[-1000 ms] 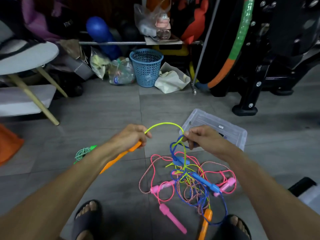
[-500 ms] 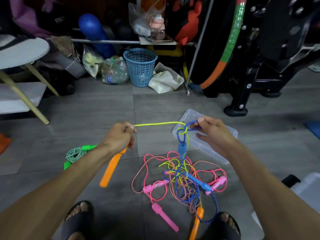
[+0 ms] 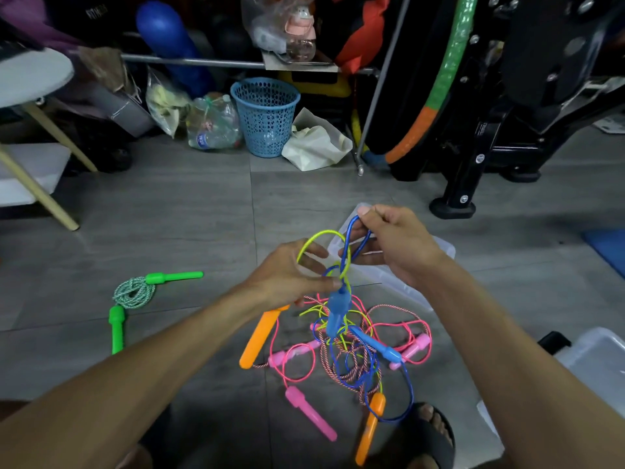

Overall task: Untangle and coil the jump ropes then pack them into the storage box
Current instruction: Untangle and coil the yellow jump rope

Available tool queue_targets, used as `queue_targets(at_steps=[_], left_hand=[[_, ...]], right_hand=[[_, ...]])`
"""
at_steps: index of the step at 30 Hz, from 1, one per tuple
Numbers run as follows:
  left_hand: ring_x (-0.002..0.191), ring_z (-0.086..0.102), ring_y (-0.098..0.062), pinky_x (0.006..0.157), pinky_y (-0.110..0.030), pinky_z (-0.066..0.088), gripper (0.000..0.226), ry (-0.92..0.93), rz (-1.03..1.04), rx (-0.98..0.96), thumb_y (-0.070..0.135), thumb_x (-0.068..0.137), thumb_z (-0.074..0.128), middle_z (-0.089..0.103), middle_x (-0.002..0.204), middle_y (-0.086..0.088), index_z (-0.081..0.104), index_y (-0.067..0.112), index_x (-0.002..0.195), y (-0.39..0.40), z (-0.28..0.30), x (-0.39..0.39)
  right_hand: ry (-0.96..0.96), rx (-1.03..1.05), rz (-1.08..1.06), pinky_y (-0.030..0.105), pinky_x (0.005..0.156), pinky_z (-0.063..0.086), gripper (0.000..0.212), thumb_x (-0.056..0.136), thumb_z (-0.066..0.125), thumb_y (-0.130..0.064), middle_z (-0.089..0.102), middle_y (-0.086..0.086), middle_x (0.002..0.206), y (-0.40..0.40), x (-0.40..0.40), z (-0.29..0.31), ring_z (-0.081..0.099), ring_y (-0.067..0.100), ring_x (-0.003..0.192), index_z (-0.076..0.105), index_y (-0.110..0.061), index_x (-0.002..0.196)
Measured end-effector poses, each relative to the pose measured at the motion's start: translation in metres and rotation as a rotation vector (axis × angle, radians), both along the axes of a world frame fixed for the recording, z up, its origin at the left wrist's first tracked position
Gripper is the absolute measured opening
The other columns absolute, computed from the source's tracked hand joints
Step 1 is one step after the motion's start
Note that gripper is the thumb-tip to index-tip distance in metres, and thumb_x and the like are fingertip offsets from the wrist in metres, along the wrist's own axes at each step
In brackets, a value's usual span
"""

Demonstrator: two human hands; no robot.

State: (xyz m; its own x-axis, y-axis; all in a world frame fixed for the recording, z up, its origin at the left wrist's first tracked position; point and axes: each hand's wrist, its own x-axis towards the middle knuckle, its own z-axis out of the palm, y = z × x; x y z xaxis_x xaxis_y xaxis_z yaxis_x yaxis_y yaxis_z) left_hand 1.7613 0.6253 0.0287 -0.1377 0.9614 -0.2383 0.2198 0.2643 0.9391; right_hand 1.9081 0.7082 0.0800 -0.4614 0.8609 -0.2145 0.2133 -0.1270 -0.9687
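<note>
Lying at the floor's left side, the green rope (image 3: 133,292) is coiled already. Left hand (image 3: 291,275) pinches the yellow cord (image 3: 318,236) w/ curled fingers, holding an orange handle (image 3: 258,335) too. Right hand (image 3: 394,245) pinches the blue loop (image 3: 353,238). The tangle (image 3: 351,346) lies mid-floor, near the clear box (image 3: 406,282). Cords look thin, soft & light; better take them near the handles. Grey tile floor (image 3: 203,214), cluttered storage room.

Held ropes: yellow-green cord (image 3: 319,235), blue cord (image 3: 351,238), blue handle (image 3: 335,311), orange handle (image 3: 258,336). Floor tangle: pink handles (image 3: 309,412), red-white twisted cord (image 3: 355,370). Coiled rope (image 3: 133,292) green-white speckled (bright green handles). Floor (image 3: 169,225) grey. Basket (image 3: 265,116) light blue lattice.
</note>
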Motion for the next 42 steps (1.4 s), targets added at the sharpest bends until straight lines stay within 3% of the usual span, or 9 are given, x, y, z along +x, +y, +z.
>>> queue_targets(at_steps=[6,10,15,17,21,26,32,37,42], left_hand=[[0.032,0.044,-0.008,0.036,-0.016,0.036,0.02,-0.151,-0.003,-0.016,0.009,0.084,0.069,0.07,0.069,-0.002,0.065,0.008,0.104,0.007,0.002,-0.001],[0.031,0.04,-0.007,0.04,-0.018,0.041,0.009,-0.373,0.122,-0.021,0.0,0.087,0.061,0.065,0.058,0.001,0.067,0.004,0.093,0.01,0.003,-0.004],[0.031,0.038,-0.004,0.043,-0.018,0.043,0.012,-0.574,0.208,-0.042,0.001,0.091,0.054,0.055,0.067,-0.006,0.064,0.001,0.097,0.009,0.01,-0.009],[0.03,0.037,-0.004,0.043,-0.018,0.042,0.012,-0.618,0.232,-0.032,0.001,0.091,0.053,0.053,0.07,-0.007,0.063,0.0,0.098,0.009,0.011,-0.01],[0.03,0.037,-0.003,0.044,-0.018,0.042,0.014,-0.591,0.159,-0.038,-0.003,0.087,0.056,0.057,0.062,-0.004,0.064,0.0,0.099,0.009,0.012,-0.01],[0.03,0.039,-0.006,0.042,-0.018,0.039,0.019,-0.513,0.023,-0.033,-0.008,0.08,0.062,0.06,0.056,-0.002,0.065,0.005,0.094,0.007,0.012,-0.005],[0.031,0.045,-0.006,0.037,-0.017,0.034,0.021,0.061,-0.036,-0.033,0.003,0.097,0.041,0.058,0.07,-0.002,0.061,0.011,0.098,0.007,-0.003,0.001],[0.032,0.043,-0.009,0.039,-0.018,0.035,0.017,0.059,0.031,0.003,0.009,0.097,0.045,0.062,0.07,-0.002,0.06,0.013,0.09,0.006,-0.007,0.003],[0.032,0.045,-0.014,0.043,-0.023,0.035,0.019,0.018,0.037,0.007,0.008,0.096,0.047,0.068,0.069,-0.001,0.059,0.016,0.083,0.008,-0.003,-0.006]], right_hand=[[0.103,-0.091,-0.147,0.033,0.063,0.055,0.033,0.1,0.042,-0.024,0.062,0.009,0.072,0.007,0.005,0.001,0.066,0.025,0.067,0.054,-0.01,0.074],[-0.143,0.222,-0.293,0.033,0.078,0.047,0.019,0.094,0.054,-0.031,0.058,-0.004,0.074,0.015,0.015,-0.013,0.055,0.01,0.072,0.057,-0.019,0.08],[-0.278,0.294,-0.136,0.025,0.062,0.043,0.017,0.089,0.055,-0.013,0.06,-0.004,0.062,-0.005,0.019,-0.02,0.053,0.009,0.057,0.058,-0.016,0.073],[-0.365,0.4,-0.168,0.025,0.067,0.043,0.002,0.085,0.061,-0.016,0.059,-0.006,0.07,-0.012,0.017,-0.025,0.053,0.008,0.064,0.061,-0.016,0.083],[-0.345,0.607,-0.017,0.023,0.091,0.04,0.038,0.082,0.068,-0.029,0.059,-0.005,0.109,-0.02,0.017,-0.029,0.053,0.008,0.1,0.057,-0.019,0.117],[-0.428,0.815,0.155,0.029,0.07,0.046,0.012,0.087,0.06,-0.012,0.069,0.002,0.076,-0.014,0.017,-0.018,0.061,0.018,0.072,0.071,-0.014,0.087],[0.071,0.347,-0.002,0.029,0.06,0.049,0.021,0.096,0.046,-0.005,0.06,0.004,0.064,-0.01,0.021,0.007,0.057,0.015,0.053,0.058,-0.016,0.083],[0.33,0.063,-0.301,0.031,0.071,0.044,0.023,0.094,0.044,-0.008,0.066,-0.002,0.07,0.003,0.034,0.021,0.062,0.014,0.071,0.059,-0.017,0.078],[-0.002,-0.015,-0.493,0.032,0.072,0.046,0.012,0.09,0.049,-0.012,0.06,0.0,0.083,0.019,0.058,0.005,0.056,0.017,0.077,0.058,-0.017,0.086]])
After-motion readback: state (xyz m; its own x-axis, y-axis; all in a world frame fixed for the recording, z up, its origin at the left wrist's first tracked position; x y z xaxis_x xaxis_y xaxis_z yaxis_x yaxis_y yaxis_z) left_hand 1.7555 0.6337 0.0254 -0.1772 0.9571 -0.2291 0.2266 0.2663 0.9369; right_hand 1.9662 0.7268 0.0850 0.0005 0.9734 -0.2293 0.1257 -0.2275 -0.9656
